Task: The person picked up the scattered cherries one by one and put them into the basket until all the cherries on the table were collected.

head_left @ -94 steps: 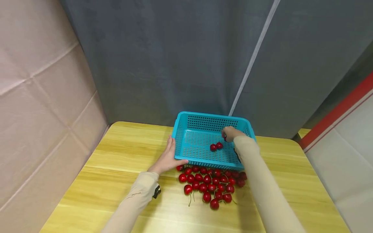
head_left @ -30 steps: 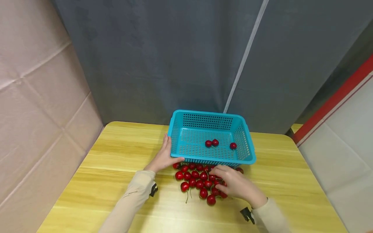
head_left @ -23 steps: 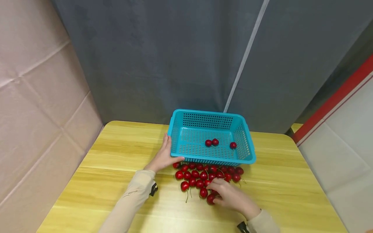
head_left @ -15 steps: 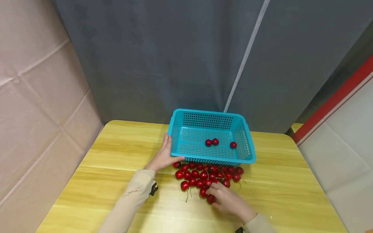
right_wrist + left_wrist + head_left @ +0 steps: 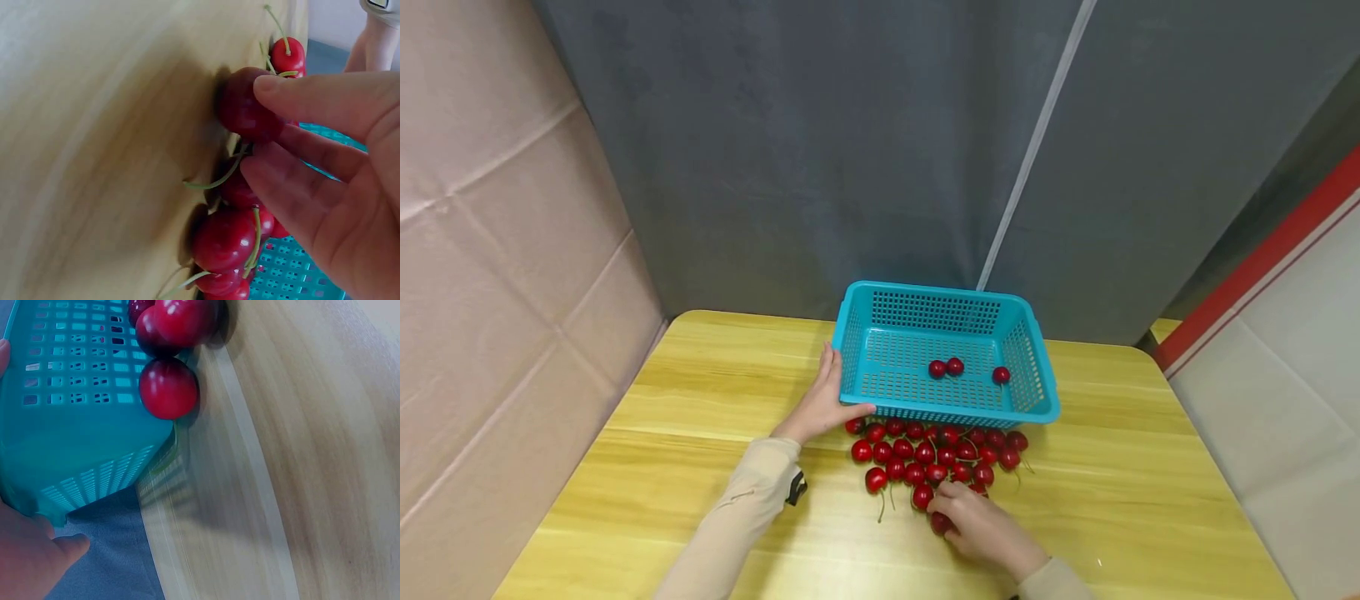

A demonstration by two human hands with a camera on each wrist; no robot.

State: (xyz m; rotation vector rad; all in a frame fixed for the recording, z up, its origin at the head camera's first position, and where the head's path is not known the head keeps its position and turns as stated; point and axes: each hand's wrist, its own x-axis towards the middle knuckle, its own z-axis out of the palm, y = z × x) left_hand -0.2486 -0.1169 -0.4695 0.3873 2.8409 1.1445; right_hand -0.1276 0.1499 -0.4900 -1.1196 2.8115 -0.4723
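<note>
A blue plastic basket [image 5: 925, 412] with perforated sides stands toward the back of the table, with three cherries [image 5: 955, 367] inside. My left hand [image 5: 822, 404] holds its front left corner, thumb along the front rim and fingers against the left side. In front of the basket lies a pile of red cherries [image 5: 902, 450], some with green stems. At the pile's near edge my right hand [image 5: 981, 529] has thumb and fingers around a dark red cherry [image 5: 240, 106]. The right wrist view shows the thumb on one side of that cherry and fingertips on the other.
The wooden table [image 5: 722, 375] extends to both sides of the basket. A grey curtain [image 5: 820, 167] hangs behind it, a pale wall covering [image 5: 512, 292] is at the left, and a red-edged white panel [image 5: 1285, 350] at the right.
A third cherry lies in the basket's right side, where my right hand was earlier. That hand has come back to the pile's near edge, onto a cherry. The left hand stays on the basket.
</note>
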